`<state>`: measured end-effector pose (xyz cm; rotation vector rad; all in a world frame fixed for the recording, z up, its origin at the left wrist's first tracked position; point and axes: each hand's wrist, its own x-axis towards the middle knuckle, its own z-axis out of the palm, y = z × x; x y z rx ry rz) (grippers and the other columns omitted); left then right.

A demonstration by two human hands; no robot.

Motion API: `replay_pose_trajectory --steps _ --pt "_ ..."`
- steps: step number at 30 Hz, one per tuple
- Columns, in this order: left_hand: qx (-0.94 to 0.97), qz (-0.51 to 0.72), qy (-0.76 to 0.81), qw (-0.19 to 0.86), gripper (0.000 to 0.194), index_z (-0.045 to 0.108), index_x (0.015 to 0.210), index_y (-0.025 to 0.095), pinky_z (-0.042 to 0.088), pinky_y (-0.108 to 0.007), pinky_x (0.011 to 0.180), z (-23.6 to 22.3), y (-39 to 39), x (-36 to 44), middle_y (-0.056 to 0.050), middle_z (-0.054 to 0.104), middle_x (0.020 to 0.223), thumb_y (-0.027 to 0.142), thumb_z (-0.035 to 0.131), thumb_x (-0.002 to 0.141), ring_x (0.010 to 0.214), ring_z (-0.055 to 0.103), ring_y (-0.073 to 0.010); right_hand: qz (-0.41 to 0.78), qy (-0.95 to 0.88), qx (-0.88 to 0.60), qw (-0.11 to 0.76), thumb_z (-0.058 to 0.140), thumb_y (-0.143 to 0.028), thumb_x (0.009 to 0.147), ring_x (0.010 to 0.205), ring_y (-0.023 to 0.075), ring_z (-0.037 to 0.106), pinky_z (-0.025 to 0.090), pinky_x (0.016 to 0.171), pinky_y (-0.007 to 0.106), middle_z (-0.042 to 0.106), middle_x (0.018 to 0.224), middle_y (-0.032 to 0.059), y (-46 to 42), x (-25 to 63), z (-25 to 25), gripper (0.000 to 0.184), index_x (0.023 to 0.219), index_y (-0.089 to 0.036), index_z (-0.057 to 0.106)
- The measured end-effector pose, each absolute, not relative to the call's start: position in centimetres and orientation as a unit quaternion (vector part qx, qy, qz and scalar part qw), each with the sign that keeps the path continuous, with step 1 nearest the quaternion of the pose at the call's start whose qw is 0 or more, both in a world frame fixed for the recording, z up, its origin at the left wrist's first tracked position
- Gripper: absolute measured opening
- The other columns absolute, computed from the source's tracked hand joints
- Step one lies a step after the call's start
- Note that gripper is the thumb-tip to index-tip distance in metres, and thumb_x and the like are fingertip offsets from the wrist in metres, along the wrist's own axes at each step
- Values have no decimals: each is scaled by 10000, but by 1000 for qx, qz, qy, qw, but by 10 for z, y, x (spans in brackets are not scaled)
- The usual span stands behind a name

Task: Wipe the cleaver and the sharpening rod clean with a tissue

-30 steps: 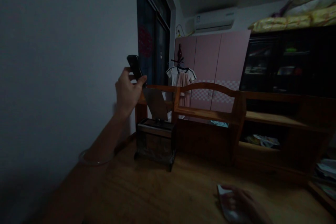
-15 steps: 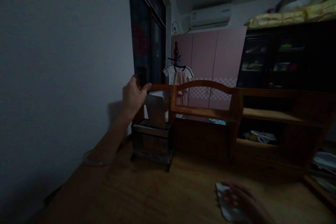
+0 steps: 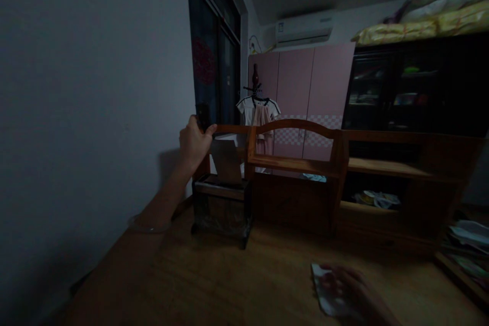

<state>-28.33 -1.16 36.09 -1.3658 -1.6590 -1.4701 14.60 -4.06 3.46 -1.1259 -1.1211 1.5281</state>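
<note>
My left hand is raised at the end of my outstretched arm, near the top of the wooden shelf. Its fingers are closed around a dark, phone-like block. Just below it, a grey-brown sheet of card sticks up from a black-framed holder standing on the wooden tabletop. At the lower right, my right hand is closed on a small, pale spiral notebook. Dimness hides how the right fingertips grip it.
The wooden desk shelf runs along the back of the table. A plastic bag lies in its right compartment, and papers are stacked at the far right. A white wall rises close on the left. Beyond stand pink wardrobe doors.
The view has shifted slightly. My left hand, with the dark block, sits a little lower against the window. My right hand stays at the notebook.
</note>
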Motion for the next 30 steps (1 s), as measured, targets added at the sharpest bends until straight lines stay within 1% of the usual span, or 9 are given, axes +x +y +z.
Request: replay_pose_trajectory --steps 3,7,13,18,22,26,30 --pt "-516 -537 -614 260 397 518 1120 140 474 -379 805 362 -12 -284 -131 659 1011 404 567 827 926 622 -287 632 -451 -448 444 660 -481 679 762 268 692 525 711 360 722 845 132 -40 150 35 402 909 -158 725" --pt "-518 -522 -626 260 408 520 1116 136 468 -381 807 365 -14 -283 -145 653 1038 410 575 818 973 610 -305 632 -452 -443 448 676 -473 669 754 257 691 517 693 331 723 842 130 -37 154 31 396 897 -154 727" --pt "-532 -493 -639 257 400 525 1100 132 467 -363 799 359 -9 -286 -135 654 1031 417 559 823 950 617 -288 637 -451 -435 449 664 -460 693 747 238 686 509 682 306 722 852 131 -38 153 31 394 920 -143 723" --pt "-557 -469 -624 284 401 584 1020 126 448 -352 851 353 -9 -287 -135 648 1038 458 576 795 984 595 -272 622 -460 -443 454 654 -462 690 764 242 684 508 715 316 725 842 119 -41 154 33 384 912 -158 725" --pt "-581 -443 -627 270 378 639 964 135 463 -347 818 360 -13 -284 -119 677 968 456 606 766 928 615 -260 627 -462 -438 450 652 -473 682 790 254 684 505 744 329 724 850 126 -41 154 32 387 897 -159 727" --pt "-580 -421 -640 277 365 677 942 163 487 -374 761 366 -16 -278 -117 695 921 464 634 739 883 636 -288 626 -455 -443 453 659 -455 671 752 252 685 509 707 328 723 825 120 -44 151 36 372 881 -157 730" --pt "-584 -409 -636 295 356 685 933 145 490 -398 758 367 -13 -274 -137 697 904 444 631 747 878 644 -312 634 -458 -431 450 662 -447 672 731 255 683 514 690 340 721 784 110 -49 149 42 340 851 -167 732"
